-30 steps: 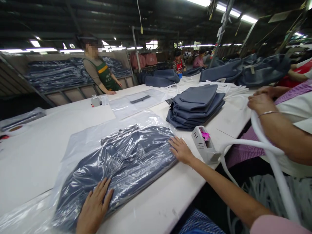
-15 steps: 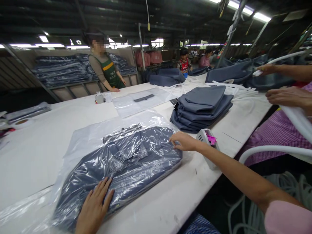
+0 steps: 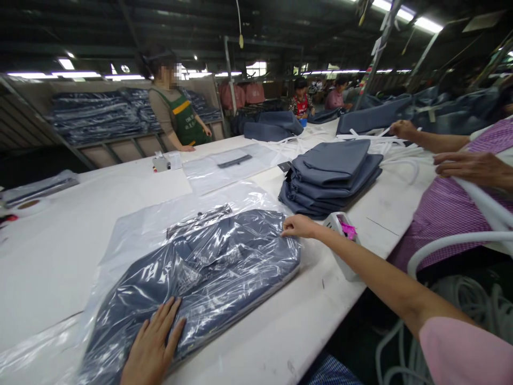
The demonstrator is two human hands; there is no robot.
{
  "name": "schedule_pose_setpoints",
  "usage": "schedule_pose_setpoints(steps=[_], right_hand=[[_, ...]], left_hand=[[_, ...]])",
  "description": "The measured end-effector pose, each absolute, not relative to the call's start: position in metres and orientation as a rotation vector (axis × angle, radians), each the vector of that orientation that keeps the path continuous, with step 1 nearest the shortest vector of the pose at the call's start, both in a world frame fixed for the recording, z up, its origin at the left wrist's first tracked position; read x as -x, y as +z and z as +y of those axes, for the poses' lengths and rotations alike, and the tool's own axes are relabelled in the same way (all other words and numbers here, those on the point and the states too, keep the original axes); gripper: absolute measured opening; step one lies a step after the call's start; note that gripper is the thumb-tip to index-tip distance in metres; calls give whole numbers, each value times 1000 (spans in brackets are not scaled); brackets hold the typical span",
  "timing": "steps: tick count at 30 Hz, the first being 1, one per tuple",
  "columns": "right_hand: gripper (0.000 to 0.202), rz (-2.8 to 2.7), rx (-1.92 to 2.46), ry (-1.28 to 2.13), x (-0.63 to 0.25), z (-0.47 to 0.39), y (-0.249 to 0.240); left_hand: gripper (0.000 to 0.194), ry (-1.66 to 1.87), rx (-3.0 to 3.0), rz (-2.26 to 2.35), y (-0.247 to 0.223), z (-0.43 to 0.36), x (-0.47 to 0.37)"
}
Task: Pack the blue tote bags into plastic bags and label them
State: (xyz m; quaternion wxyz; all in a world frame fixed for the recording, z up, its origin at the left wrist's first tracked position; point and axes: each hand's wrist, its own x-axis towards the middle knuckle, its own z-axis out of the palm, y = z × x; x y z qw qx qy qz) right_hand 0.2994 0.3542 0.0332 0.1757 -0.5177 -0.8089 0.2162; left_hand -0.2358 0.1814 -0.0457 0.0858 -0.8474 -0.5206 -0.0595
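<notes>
A dark blue bag (image 3: 236, 243), folded flat inside a clear plastic bag (image 3: 152, 278), lies slantwise on the white table in front of me. My left hand (image 3: 152, 339) rests on its near left part, fingers stretched out over the shiny film. At the far right end, my right hand (image 3: 298, 226) has its fingers curled together, pinching the plastic at the corner. Beneath and behind the wrapped bag lie more clear plastic sleeves (image 3: 132, 230), with a dark printed strip showing at the upper edge.
Behind my right hand is a stack of dark blue bags (image 3: 332, 171). A white box with pink material (image 3: 340, 235) stands beside my forearm. At right, a co-worker's hands (image 3: 468, 166) handle white tubing (image 3: 452, 238). Across the table (image 3: 52, 256) stands a person in a green apron (image 3: 186, 120).
My right hand's fingers have drawn closer together at the plastic corner. My left hand stays flat on the bag. The co-worker's hands at right have shifted with the white tubing.
</notes>
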Motion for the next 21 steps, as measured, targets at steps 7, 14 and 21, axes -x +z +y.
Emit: schedule_pose_setpoints(steps=[7,14,21], right_hand=[[29,-2075,1595,188,-309,343,7],[37,-2145,1371,44,-273,287,27],[50,-2344,1437,253,-266,268,-1]], left_hand=[[48,-153,2503,-1611,-46,184,235],[47,-195,2509,-1568,-46,182,235],[45,-182,2534,-1497,-52,187,244]])
